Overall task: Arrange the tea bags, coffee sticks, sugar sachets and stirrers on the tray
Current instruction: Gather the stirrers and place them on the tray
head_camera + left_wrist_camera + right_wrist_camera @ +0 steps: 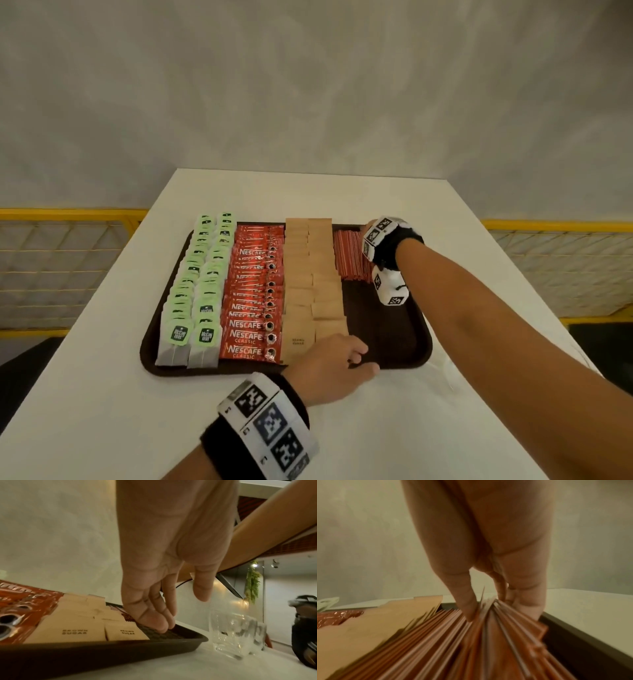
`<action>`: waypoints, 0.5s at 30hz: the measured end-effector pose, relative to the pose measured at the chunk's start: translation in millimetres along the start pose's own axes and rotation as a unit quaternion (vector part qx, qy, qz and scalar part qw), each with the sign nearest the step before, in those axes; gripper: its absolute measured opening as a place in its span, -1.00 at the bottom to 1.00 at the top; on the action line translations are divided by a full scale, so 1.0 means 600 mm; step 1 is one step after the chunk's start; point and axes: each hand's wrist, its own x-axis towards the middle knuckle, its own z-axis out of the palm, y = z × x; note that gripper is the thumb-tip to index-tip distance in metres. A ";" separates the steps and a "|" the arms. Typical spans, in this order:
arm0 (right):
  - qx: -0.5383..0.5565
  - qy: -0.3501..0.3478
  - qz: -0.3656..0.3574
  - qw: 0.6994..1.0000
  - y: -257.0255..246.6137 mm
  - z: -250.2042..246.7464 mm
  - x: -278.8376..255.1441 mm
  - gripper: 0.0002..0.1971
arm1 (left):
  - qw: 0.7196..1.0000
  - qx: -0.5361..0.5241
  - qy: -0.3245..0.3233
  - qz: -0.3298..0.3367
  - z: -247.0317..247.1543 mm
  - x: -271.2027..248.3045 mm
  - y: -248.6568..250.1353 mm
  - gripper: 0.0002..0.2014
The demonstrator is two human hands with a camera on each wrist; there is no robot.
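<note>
While the left hand (330, 365) is laid with straight fingers on the brown tray's (419, 346) bare floor beside the brown sugar sachets (313, 284), a bundle of red stirrers (349, 255) at the tray's far right is pinched between thumb and fingers of the right hand (489, 555). McCoy tea bags (197, 287) and Nescafé Classic coffee sticks (253, 294) are ranged in rows to the left on the white bench (102, 394).

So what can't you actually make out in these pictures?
- Right hand fingertips: in the head view the wrist band covers them; the right wrist view is blurred where they pinch the stirrers.
- Print on the far sugar sachets: too small in the head view.
- Glass: seen only in the left wrist view.
- Dark object beside the glass: cut off by the left wrist view's edge.
</note>
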 end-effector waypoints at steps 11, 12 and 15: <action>0.157 0.063 0.011 0.986 0.036 0.028 0.005 -0.72 | 0.948 0.317 -0.004 0.024 0.036 0.020 0.005 -0.62; 0.210 0.016 -0.001 0.977 0.032 0.029 -0.001 -0.73 | 0.945 0.325 0.008 0.028 0.039 0.020 0.004 -0.65; 0.296 -0.164 -0.045 0.940 0.010 0.035 -0.026 -0.82 | 0.938 0.342 0.031 0.042 0.042 0.022 0.005 -0.72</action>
